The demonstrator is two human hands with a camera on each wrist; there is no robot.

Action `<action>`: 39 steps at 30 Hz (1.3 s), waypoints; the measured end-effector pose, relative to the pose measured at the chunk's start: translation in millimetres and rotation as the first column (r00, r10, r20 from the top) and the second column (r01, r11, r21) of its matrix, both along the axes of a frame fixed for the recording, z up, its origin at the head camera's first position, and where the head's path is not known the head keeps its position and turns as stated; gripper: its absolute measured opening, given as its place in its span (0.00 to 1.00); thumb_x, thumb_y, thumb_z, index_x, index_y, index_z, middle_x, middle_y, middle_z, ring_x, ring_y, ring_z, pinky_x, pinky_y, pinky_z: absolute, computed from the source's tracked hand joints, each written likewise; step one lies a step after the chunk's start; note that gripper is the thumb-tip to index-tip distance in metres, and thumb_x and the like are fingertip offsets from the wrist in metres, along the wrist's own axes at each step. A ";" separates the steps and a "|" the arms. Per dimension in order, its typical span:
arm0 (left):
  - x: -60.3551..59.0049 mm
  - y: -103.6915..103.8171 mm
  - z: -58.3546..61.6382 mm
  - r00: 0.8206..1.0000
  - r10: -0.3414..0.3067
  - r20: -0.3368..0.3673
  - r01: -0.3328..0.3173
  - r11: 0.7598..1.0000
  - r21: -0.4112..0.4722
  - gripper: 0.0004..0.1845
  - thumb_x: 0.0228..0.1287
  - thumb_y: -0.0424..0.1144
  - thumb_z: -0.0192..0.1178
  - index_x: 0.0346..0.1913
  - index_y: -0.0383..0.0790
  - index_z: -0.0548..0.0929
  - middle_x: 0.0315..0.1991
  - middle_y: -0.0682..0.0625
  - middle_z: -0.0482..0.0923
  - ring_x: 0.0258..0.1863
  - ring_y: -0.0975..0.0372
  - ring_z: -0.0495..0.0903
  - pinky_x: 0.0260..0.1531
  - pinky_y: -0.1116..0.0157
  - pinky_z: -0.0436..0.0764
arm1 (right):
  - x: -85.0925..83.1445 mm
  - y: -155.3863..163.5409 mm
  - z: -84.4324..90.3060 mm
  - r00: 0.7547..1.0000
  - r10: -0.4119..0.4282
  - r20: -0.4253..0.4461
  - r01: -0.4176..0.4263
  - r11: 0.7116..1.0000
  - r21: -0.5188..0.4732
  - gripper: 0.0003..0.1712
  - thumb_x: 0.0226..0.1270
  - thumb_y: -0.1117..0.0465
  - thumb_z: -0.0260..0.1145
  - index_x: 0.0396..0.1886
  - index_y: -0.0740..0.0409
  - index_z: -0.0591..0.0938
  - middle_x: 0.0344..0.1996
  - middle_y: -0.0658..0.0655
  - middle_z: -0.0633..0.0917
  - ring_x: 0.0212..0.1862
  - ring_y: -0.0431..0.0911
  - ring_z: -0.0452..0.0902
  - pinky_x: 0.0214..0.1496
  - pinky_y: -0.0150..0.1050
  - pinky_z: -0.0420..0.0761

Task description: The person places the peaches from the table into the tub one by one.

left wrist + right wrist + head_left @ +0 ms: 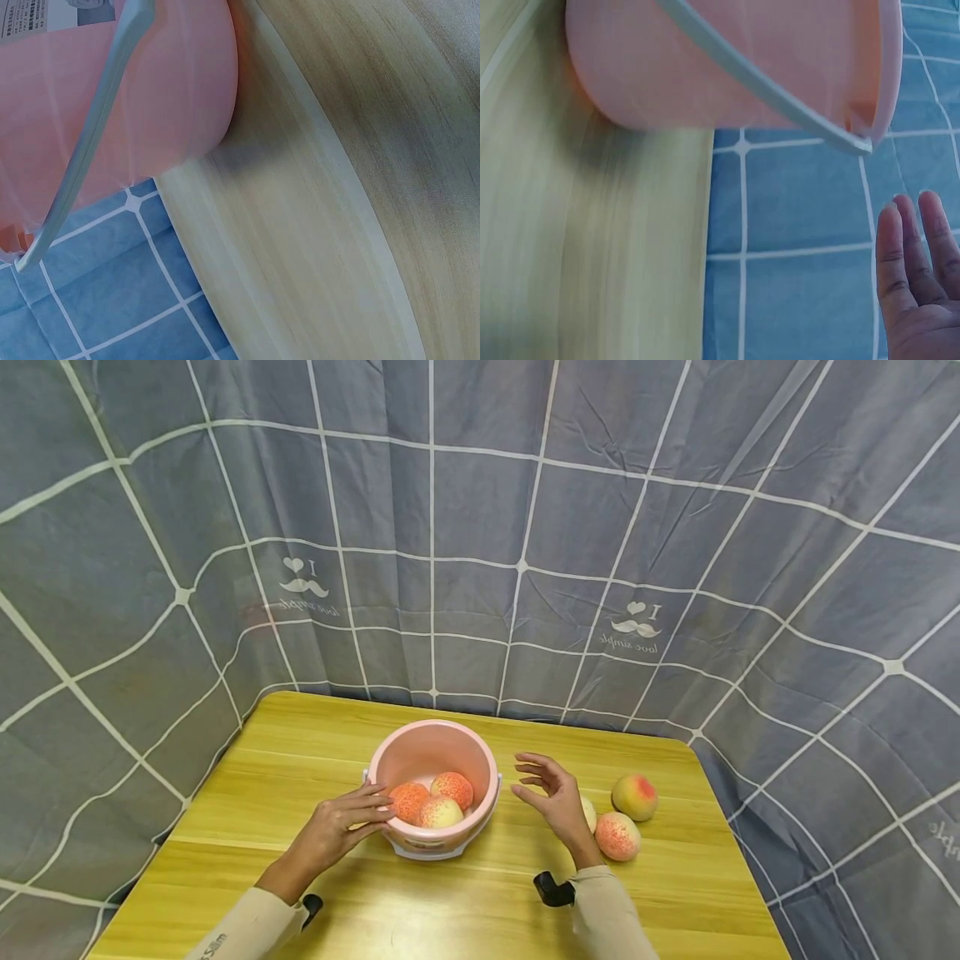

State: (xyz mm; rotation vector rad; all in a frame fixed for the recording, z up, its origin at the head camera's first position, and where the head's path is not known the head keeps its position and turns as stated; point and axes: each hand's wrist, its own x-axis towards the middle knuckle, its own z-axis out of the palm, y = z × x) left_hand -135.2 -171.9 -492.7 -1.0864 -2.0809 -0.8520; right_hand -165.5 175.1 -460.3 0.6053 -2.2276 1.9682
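A pink bucket point(431, 737) stands on the table, with several reddish and pale yellow peaches point(452, 789) at its bottom. My left hand point(341, 822) holds its rim at the near left, fingers over the edge; the left wrist view shows only the bucket's side point(172, 97) and handle point(94, 135), not the hand. To the right of the bucket, apart from it, my right hand point(553, 793) is in the air with loosely bent fingers and nothing in them. The right wrist view shows this hand point(922, 277) below the bucket's rim point(889, 67).
Right of my right wrist lie a yellow peach with a red patch point(634, 797), a speckled peach point(618, 837) and a pale one point(589, 814) partly hidden by the wrist. The wooden table point(300, 743) meets a grey checked curtain point(480, 593) at the back and sides.
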 end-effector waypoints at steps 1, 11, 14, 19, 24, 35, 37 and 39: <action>0.0 0.1 0.0 1.000 0.000 -0.007 0.000 1.000 0.001 0.13 0.45 0.34 0.73 0.39 0.41 0.90 0.40 0.44 0.86 0.46 0.47 0.83 0.60 0.70 0.75 | -1.4 3.4 -4.2 1.000 -0.010 -0.002 0.010 1.000 -0.004 0.26 0.58 0.78 0.67 0.58 0.77 0.73 0.54 0.76 0.76 0.55 0.72 0.71 0.57 0.47 0.82; 0.0 0.8 0.7 1.000 -0.006 -0.012 0.006 1.000 0.009 0.11 0.51 0.37 0.70 0.40 0.41 0.90 0.41 0.44 0.86 0.47 0.48 0.83 0.61 0.68 0.75 | -4.1 34.9 -21.9 0.994 -0.106 -0.001 0.106 0.993 -0.046 0.26 0.58 0.74 0.70 0.58 0.72 0.75 0.55 0.76 0.75 0.54 0.60 0.76 0.57 0.47 0.82; -0.3 0.7 0.1 1.000 -0.006 -0.004 0.006 1.000 0.006 0.11 0.51 0.37 0.71 0.40 0.41 0.90 0.41 0.44 0.86 0.47 0.48 0.83 0.61 0.68 0.74 | -2.5 44.2 -22.1 0.992 -0.125 -0.007 0.124 0.990 -0.060 0.27 0.58 0.75 0.69 0.58 0.73 0.74 0.55 0.75 0.75 0.54 0.57 0.77 0.57 0.45 0.82; -0.1 -0.2 -1.2 1.000 0.007 0.025 -0.007 1.000 -0.006 0.11 0.48 0.37 0.71 0.38 0.41 0.90 0.40 0.44 0.86 0.46 0.46 0.83 0.61 0.71 0.73 | 0.9 56.8 -23.7 0.986 -0.164 0.012 0.164 0.983 -0.084 0.28 0.57 0.76 0.69 0.59 0.73 0.73 0.56 0.75 0.74 0.55 0.57 0.76 0.57 0.41 0.81; 0.6 0.1 -0.6 0.999 0.010 0.045 -0.010 1.000 -0.015 0.10 0.52 0.39 0.70 0.37 0.40 0.90 0.40 0.44 0.86 0.46 0.45 0.83 0.61 0.72 0.72 | 4.3 67.0 -27.4 0.977 -0.210 0.027 0.212 0.969 -0.123 0.29 0.55 0.78 0.69 0.58 0.77 0.72 0.55 0.75 0.75 0.55 0.56 0.76 0.56 0.35 0.81; 0.0 -0.1 -0.4 1.000 -0.008 -0.007 0.008 1.000 0.002 0.11 0.50 0.36 0.71 0.39 0.41 0.90 0.40 0.44 0.86 0.46 0.47 0.84 0.60 0.70 0.75 | 11.9 87.7 -38.1 0.939 -0.342 0.040 0.343 0.938 -0.043 0.28 0.55 0.76 0.70 0.58 0.74 0.74 0.53 0.68 0.79 0.53 0.43 0.77 0.59 0.34 0.76; 0.0 0.1 0.2 1.000 -0.006 -0.014 0.007 1.000 0.004 0.12 0.49 0.36 0.71 0.39 0.41 0.90 0.40 0.44 0.86 0.46 0.47 0.84 0.60 0.69 0.75 | 13.3 92.1 -40.7 0.929 -0.365 0.056 0.367 0.930 -0.036 0.28 0.55 0.76 0.70 0.58 0.73 0.75 0.53 0.65 0.80 0.53 0.42 0.77 0.60 0.34 0.76; 0.2 0.2 0.7 1.000 -0.004 -0.013 0.004 1.000 0.004 0.11 0.50 0.36 0.71 0.39 0.40 0.90 0.40 0.44 0.86 0.46 0.47 0.83 0.60 0.69 0.75 | 15.1 97.2 -43.8 0.922 -0.380 0.072 0.383 0.923 -0.042 0.29 0.55 0.76 0.71 0.58 0.73 0.75 0.53 0.62 0.81 0.53 0.41 0.77 0.59 0.32 0.76</action>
